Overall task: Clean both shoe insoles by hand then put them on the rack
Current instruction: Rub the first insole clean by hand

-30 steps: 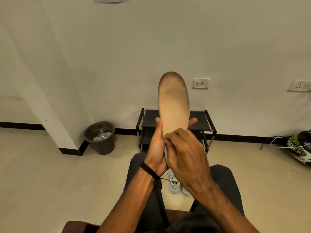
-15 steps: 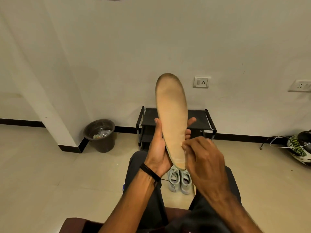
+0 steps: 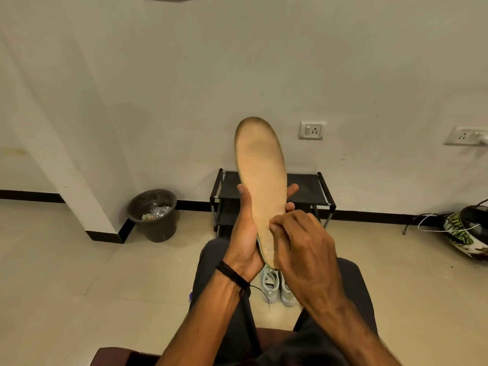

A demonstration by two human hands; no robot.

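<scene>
A tan insole point(image 3: 260, 165) with a darkened toe stands upright in front of me, toe up. My left hand point(image 3: 244, 233) grips its lower half from behind, thumb on the left edge and fingertips showing past the right edge. My right hand point(image 3: 298, 247) covers the heel part, its curled fingertips pressed on the insole's face. The black shoe rack point(image 3: 306, 190) stands against the wall behind the insole. Only one insole is in view.
A pair of pale sneakers point(image 3: 277, 286) sits on the floor between my knees. A dark bin point(image 3: 154, 213) with rubbish stands left of the rack by a wall corner. A helmet point(image 3: 467, 229) and cables lie at the right.
My right hand slid down toward the heel, then back up a little along the insole's face. The insole tilted slightly to the left in my left hand.
</scene>
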